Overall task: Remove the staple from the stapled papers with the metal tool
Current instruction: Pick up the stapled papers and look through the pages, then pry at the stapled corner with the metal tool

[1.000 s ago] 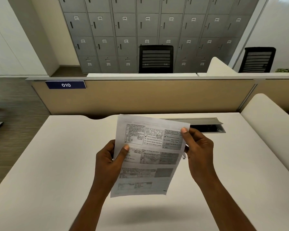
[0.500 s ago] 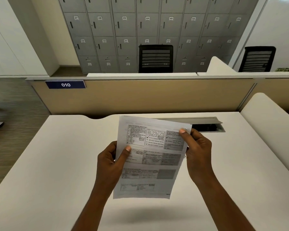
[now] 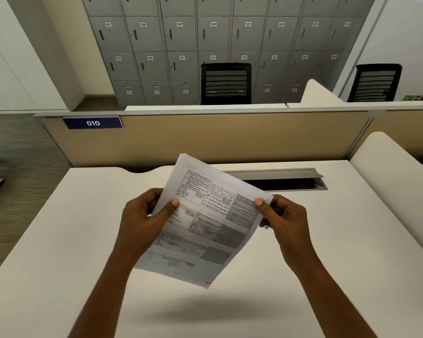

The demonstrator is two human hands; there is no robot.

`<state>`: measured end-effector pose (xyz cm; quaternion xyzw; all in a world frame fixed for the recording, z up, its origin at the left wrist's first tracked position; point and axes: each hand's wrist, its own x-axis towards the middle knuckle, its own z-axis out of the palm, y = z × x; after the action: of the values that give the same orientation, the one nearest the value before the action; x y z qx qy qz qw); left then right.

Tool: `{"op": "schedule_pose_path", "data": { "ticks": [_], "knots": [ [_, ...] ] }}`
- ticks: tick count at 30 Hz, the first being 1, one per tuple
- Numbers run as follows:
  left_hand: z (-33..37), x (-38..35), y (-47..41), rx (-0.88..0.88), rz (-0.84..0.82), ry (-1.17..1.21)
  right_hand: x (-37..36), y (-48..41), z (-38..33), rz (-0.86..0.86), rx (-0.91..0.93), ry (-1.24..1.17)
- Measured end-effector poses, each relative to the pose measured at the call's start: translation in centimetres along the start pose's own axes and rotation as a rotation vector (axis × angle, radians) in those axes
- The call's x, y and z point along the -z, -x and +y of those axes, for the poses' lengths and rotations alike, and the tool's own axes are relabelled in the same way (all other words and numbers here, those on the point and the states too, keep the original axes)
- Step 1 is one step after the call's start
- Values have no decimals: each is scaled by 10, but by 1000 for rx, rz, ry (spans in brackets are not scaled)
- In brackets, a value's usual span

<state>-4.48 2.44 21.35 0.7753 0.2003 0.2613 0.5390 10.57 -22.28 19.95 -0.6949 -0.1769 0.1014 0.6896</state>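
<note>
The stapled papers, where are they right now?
In the head view, the stapled papers are held up above the white desk, centre frame, tilted, pinched between the left hand and right hand.

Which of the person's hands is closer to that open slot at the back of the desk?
The right hand. It holds the papers by their right edge, just in front of the open slot. The left hand grips the papers' left edge, farther off to the left.

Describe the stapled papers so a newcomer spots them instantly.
Start at the white desk below the beige partition. Above its middle, the left hand and right hand hold the stapled papers, the only printed sheets here, tilted, covered in boxed text.
</note>
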Motion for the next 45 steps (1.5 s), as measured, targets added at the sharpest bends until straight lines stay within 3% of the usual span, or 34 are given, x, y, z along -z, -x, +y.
{"op": "schedule_pose_path", "data": {
  "ticks": [9, 21, 30, 34, 40, 45],
  "knots": [
    [9, 7, -66, 53, -287, -450, 1, 7, 41, -70, -202, -187],
    [-100, -83, -92, 140, -547, -704, 9, 32, 155, 27, -546, -184],
    [-151, -133, -67, 200, -510, -765, 18, 44, 205, 155, -632, -37],
    [-164, -147, -32, 67, -486, -768, 14, 47, 213, 183, -664, -58],
    [-181, -177, 31, -138, -735, -770, 7, 43, 216, 205, -665, 21],
    [-195, -189, 48, -119, -760, -916, 7, 38, 216, 142, -612, 254]
  ]
}}
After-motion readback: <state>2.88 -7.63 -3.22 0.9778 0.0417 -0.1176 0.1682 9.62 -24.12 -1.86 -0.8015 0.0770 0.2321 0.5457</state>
